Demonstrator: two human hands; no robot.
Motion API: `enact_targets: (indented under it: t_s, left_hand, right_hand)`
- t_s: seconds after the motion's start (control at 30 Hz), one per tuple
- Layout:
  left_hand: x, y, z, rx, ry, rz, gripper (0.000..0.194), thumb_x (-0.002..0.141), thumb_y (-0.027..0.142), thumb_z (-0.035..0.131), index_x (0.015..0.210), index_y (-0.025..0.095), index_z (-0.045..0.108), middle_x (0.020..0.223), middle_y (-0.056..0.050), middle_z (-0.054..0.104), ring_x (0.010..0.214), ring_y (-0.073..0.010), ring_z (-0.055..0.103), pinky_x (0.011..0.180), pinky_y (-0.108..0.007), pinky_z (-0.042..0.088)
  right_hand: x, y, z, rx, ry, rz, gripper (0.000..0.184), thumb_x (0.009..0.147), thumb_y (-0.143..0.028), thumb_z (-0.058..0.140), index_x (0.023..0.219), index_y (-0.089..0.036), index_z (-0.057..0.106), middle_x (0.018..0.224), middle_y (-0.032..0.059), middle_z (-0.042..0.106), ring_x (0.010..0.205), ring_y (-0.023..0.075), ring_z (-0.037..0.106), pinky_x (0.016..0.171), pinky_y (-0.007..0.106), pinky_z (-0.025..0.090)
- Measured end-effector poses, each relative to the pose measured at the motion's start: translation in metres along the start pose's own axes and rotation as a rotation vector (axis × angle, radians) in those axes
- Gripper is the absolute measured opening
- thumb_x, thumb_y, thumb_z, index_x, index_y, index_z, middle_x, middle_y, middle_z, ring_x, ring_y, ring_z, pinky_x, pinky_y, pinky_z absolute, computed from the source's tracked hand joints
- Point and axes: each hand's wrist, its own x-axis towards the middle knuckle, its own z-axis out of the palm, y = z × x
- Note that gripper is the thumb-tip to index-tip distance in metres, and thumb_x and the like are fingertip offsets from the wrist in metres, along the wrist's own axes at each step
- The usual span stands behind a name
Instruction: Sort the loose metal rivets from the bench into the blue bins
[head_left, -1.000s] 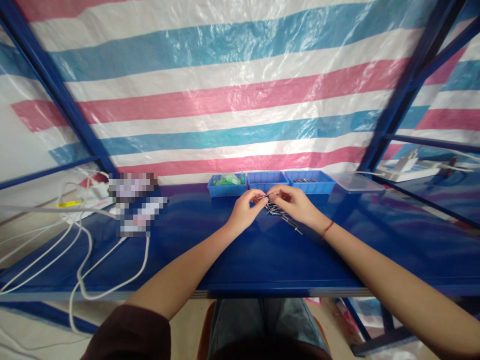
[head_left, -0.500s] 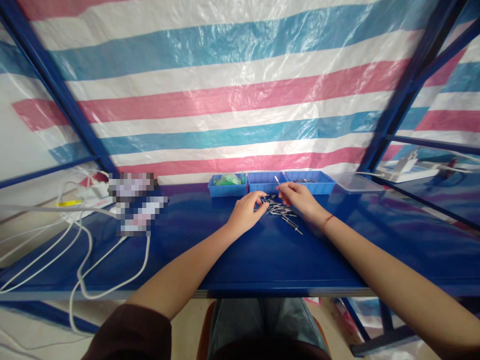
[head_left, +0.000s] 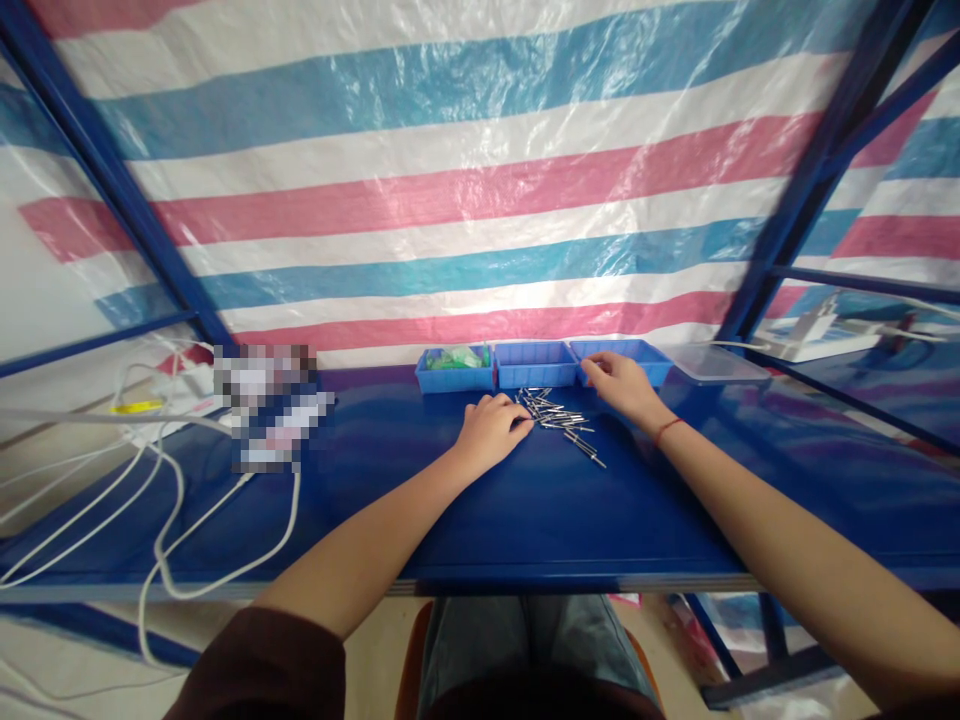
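Observation:
A loose pile of silver blind rivets (head_left: 553,412) lies on the blue tabletop (head_left: 555,530), with a few rivets apart at its near right side. My left hand (head_left: 491,432) rests at the pile's left edge, its fingers bent and the thumb a little apart from them; no rivet shows in its grasp. Over the front left corner of the right blue bin (head_left: 651,371) is my right hand (head_left: 621,385). Its thumb and fingertips are pinched together at the rim, and whatever is between them is hidden. This hand covers part of the bin's inside.
Left of that bin stand a middle blue bin (head_left: 536,374) and a left blue bin (head_left: 454,377) holding green and clear plastic. A clear lid (head_left: 720,364) lies at right. White cables (head_left: 169,500) cross the left side. A striped sheet (head_left: 480,200) hangs behind.
My right hand has moved right, from above the pile to the right bin; the rivet it held is out of sight. My left hand has lowered slightly and its fingers have shifted.

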Motion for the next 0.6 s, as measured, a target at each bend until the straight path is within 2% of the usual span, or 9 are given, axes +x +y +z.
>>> enact_targets:
  t_s: [0.2, 0.3, 0.37, 0.47, 0.6]
  left_hand:
    - [0.0, 0.003, -0.002, 0.018, 0.04, -0.007, 0.021, 0.088, 0.032, 0.048, 0.088, 0.025, 0.068, 0.097, -0.003, 0.064, 0.094, -0.022, 0.055, 0.079, -0.035, 0.039]
    - [0.001, 0.003, -0.003, -0.028, 0.121, -0.029, 0.019, 0.088, 0.03, 0.048, 0.089, 0.024, 0.066, 0.094, -0.003, 0.064, 0.092, -0.0206, 0.056, 0.077, -0.033, 0.04]
    - [0.001, 0.003, -0.004, -0.074, 0.189, -0.028, 0.018, 0.088, 0.029, 0.048, 0.09, 0.023, 0.065, 0.091, -0.002, 0.064, 0.09, -0.0189, 0.057, 0.077, -0.031, 0.04]
    - [0.002, 0.003, -0.006, -0.153, 0.28, 0.018, 0.018, 0.089, 0.028, 0.047, 0.088, 0.022, 0.064, 0.087, -0.002, 0.063, 0.087, -0.0165, 0.058, 0.079, -0.028, 0.042]
    - [0.004, 0.004, -0.007, -0.327, 0.366, 0.136, 0.014, 0.088, 0.028, 0.05, 0.088, 0.021, 0.063, 0.085, -0.002, 0.064, 0.082, -0.0137, 0.059, 0.077, -0.025, 0.044]
  right_hand:
    - [-0.018, -0.016, 0.013, -0.062, -0.202, -0.213, 0.021, 0.08, -0.03, 0.05, 0.08, -0.018, 0.067, 0.069, 0.0038, 0.067, 0.061, 0.0172, 0.058, 0.062, 0.03, 0.043]
    - [-0.025, -0.022, 0.014, 0.0, -0.326, -0.25, 0.021, 0.073, -0.023, 0.055, 0.089, -0.017, 0.068, 0.076, 0.0034, 0.068, 0.063, 0.0164, 0.059, 0.064, 0.03, 0.045]
    - [-0.027, -0.025, 0.015, 0.056, -0.385, -0.294, 0.023, 0.073, -0.025, 0.058, 0.091, -0.017, 0.068, 0.078, 0.0035, 0.069, 0.065, 0.0162, 0.059, 0.064, 0.03, 0.046]
    - [-0.03, -0.027, 0.015, 0.132, -0.414, -0.375, 0.02, 0.078, -0.032, 0.057, 0.085, -0.018, 0.069, 0.085, 0.0045, 0.07, 0.073, 0.0173, 0.061, 0.068, 0.031, 0.046]
    - [-0.031, -0.03, 0.017, 0.218, -0.429, -0.38, 0.027, 0.081, -0.04, 0.056, 0.086, -0.018, 0.07, 0.089, 0.006, 0.071, 0.079, 0.0193, 0.062, 0.072, 0.033, 0.048]
